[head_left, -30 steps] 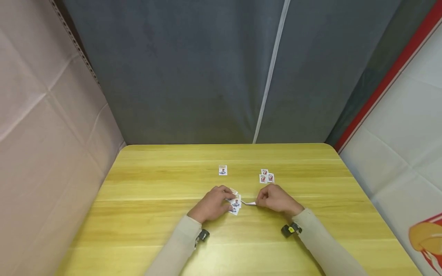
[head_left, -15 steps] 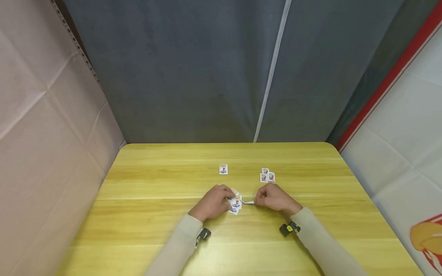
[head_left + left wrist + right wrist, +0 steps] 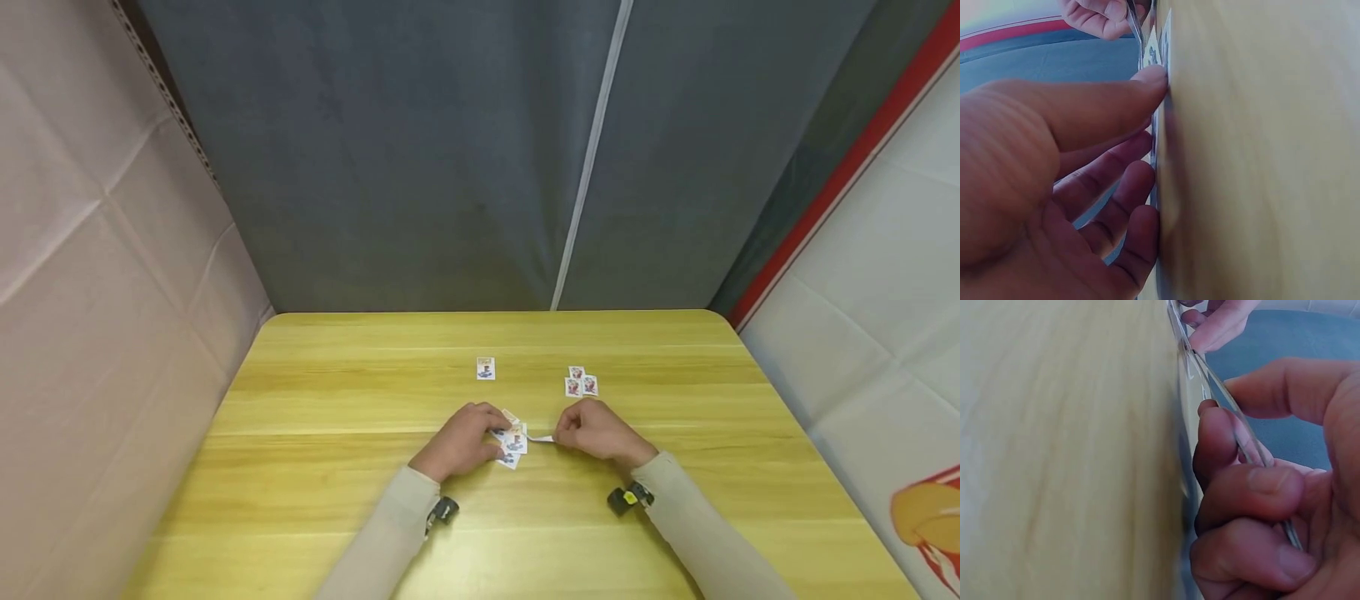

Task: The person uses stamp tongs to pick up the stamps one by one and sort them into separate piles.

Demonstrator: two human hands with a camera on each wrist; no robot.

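Note:
On the yellow wooden table, my left hand rests on a small spread pile of picture cards; its thumb and fingertips press the pile flat. My right hand pinches one white card by its right end, and the card's left end reaches the pile. In the right wrist view that card shows edge-on, held between thumb and fingers just above the table.
A single card lies farther back at the middle, and a cluster of three cards lies back right. A grey curtain hangs behind the table, with fabric walls on both sides. Both sleeves lie over the near table.
My right hand with its card has edged slightly left toward the pile. The left hand stays on the pile.

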